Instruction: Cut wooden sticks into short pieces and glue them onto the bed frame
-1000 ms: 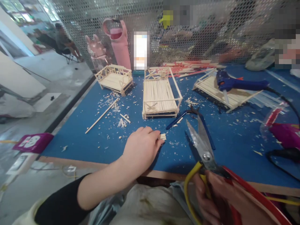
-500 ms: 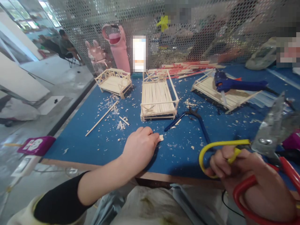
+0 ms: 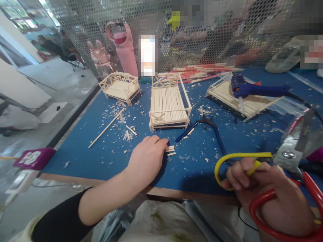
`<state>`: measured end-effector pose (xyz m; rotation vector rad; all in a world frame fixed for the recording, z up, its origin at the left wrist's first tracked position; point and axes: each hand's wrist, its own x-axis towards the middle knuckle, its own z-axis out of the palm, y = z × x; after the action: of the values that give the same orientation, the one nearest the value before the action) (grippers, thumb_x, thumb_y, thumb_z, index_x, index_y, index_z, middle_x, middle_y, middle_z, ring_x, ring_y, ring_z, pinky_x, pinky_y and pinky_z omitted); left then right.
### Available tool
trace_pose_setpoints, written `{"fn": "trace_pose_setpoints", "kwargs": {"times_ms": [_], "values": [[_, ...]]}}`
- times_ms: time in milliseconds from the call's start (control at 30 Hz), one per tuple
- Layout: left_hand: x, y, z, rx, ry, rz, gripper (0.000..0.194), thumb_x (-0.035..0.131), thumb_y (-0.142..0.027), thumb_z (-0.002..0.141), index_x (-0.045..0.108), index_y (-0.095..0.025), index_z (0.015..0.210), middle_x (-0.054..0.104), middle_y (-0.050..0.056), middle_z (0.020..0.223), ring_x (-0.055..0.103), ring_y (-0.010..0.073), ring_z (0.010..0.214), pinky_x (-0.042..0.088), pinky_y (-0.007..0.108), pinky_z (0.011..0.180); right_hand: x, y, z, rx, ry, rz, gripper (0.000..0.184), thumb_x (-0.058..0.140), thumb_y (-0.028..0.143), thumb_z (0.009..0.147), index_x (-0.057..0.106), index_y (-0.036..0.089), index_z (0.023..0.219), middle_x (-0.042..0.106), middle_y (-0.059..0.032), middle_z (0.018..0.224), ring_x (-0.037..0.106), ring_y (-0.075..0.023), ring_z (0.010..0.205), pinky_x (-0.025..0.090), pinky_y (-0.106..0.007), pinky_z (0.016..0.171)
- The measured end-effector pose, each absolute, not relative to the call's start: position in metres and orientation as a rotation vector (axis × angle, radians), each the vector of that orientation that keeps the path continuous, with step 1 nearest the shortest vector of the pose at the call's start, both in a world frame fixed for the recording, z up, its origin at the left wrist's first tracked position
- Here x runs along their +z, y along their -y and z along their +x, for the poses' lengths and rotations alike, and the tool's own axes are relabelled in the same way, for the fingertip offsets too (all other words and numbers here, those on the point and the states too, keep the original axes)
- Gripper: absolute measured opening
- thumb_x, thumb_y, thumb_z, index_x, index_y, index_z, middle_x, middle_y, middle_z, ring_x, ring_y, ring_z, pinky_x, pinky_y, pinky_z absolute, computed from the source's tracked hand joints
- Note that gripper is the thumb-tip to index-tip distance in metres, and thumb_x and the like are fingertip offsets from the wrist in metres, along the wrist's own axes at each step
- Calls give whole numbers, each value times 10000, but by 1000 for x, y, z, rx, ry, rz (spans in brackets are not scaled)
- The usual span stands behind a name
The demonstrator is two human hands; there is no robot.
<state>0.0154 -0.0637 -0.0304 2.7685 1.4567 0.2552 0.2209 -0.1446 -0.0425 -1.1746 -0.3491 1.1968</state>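
My left hand [image 3: 146, 156] rests on the blue tabletop, fingers bent downward and partly hidden. At its fingertips lie several short wooden stick pieces [image 3: 171, 150], spread apart, their left ends partly covered by the hand. My right hand [image 3: 267, 188] grips large scissors [image 3: 289, 154] with one yellow and one red handle loop; my fingers curl through the yellow loop, and the metal blades point up and away, spread apart. Beyond my left hand stands a small bed-like frame [image 3: 169, 102] of wooden sticks. Blue-handled pliers [image 3: 208, 120] lie open to its right.
A stick-built bench [image 3: 119, 87] stands at the left back. On another stick frame [image 3: 214, 90] rests a blue glue gun [image 3: 259, 89]. A long stick [image 3: 106, 128], wood scraps and a pile of red-and-pale sticks [image 3: 202, 71] lie about. A pink bottle [image 3: 124, 50] stands by the mesh panel.
The short stick pieces, bunched at my left fingertips before, now lie spread on the table. My left hand has shifted slightly left; my right hand keeps the scissors. The view has moved slightly.
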Motion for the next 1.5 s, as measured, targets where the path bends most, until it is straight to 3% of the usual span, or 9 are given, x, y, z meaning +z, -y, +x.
{"fn": "trace_pose_setpoints", "kwargs": {"times_ms": [133, 200, 300, 400, 800, 967, 1233, 1500], "values": [[-27, 67, 16, 271, -1438, 2658, 212, 585, -351, 849, 648, -159, 913, 641, 64, 894, 588, 236, 864, 511, 378, 764, -42, 144, 220, 1202, 373, -1166, 333, 770, 445, 449, 540, 205, 470, 437, 34, 413, 432, -100, 396, 483, -251, 375], [-26, 68, 17, 231, -1421, 2634, 192, 624, -342, 821, 638, -160, 878, 637, 57, 887, 585, 237, 866, 510, 377, 763, -42, 144, 220, 1200, 383, -1167, 340, 772, 456, 454, 546, 204, 478, 438, 35, 414, 433, -98, 395, 487, -250, 379], [-25, 68, 18, 169, -1428, 2620, 113, 562, -251, 866, 634, -166, 847, 639, 47, 879, 583, 222, 855, 506, 369, 763, -42, 145, 220, 1194, 381, -1166, 342, 764, 468, 472, 544, 205, 484, 439, 37, 416, 435, -98, 397, 492, -249, 385], [-25, 67, 19, 136, -1431, 2621, 161, 500, -204, 895, 636, -173, 816, 640, 41, 861, 583, 214, 834, 502, 365, 755, -41, 145, 219, 1193, 380, -1163, 335, 763, 452, 469, 539, 203, 478, 443, 36, 415, 442, -100, 399, 491, -248, 386], [-22, 67, 8, 325, -1406, 2595, 181, 492, -186, 898, 670, -185, 868, 654, 34, 842, 588, 193, 812, 489, 332, 741, -41, 146, 220, 1200, 411, -1158, 271, 756, 396, 475, 555, 215, 491, 456, 36, 414, 457, -115, 402, 475, -257, 387], [-22, 76, 4, 156, -1251, 2640, 175, 526, -199, 883, 698, -223, 901, 643, 21, 832, 564, 189, 798, 478, 305, 702, -43, 148, 222, 1207, 402, -1177, 289, 752, 422, 482, 551, 215, 490, 455, 34, 412, 457, -117, 403, 491, -269, 390], [-26, 72, 20, 15, -1312, 2568, 183, 492, -188, 896, 650, -183, 804, 624, 28, 826, 566, 194, 832, 476, 317, 737, -46, 147, 221, 1163, 445, -1156, 304, 725, 450, 549, 545, 207, 522, 435, 41, 428, 441, -97, 401, 481, -232, 385], [-13, 66, 2, -29, -1597, 2606, 255, 413, -69, 877, 631, -175, 958, 640, 55, 854, 592, 222, 827, 485, 340, 709, -46, 149, 220, 1186, 470, -1129, 266, 720, 419, 561, 552, 213, 544, 451, 39, 436, 460, -106, 415, 490, -243, 408]]}}
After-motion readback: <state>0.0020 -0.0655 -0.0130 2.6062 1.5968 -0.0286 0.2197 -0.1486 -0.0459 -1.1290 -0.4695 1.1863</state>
